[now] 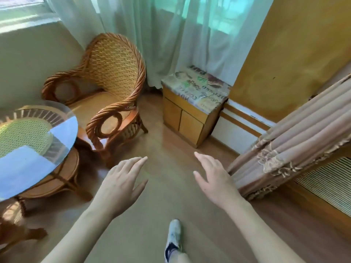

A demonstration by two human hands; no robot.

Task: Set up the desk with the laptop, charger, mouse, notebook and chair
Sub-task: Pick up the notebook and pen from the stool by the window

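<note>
A wicker armchair (106,88) with twisted rattan arms stands on the wooden floor in the corner, facing me at the left of centre. My left hand (121,179) is stretched out in front of me, fingers apart and holding nothing, a short way in front of the chair's near arm. My right hand (212,179) is also out, open and holding nothing, over the bare floor. No laptop, charger, mouse or notebook is in view.
A round glass-topped rattan table (62,130) stands at the left, close beside the chair. A small wooden cabinet (182,118) with a patterned cover sits under the sheer curtains (190,35). A bed with a frilled skirt (284,145) fills the right. My foot (173,238) is on the floor.
</note>
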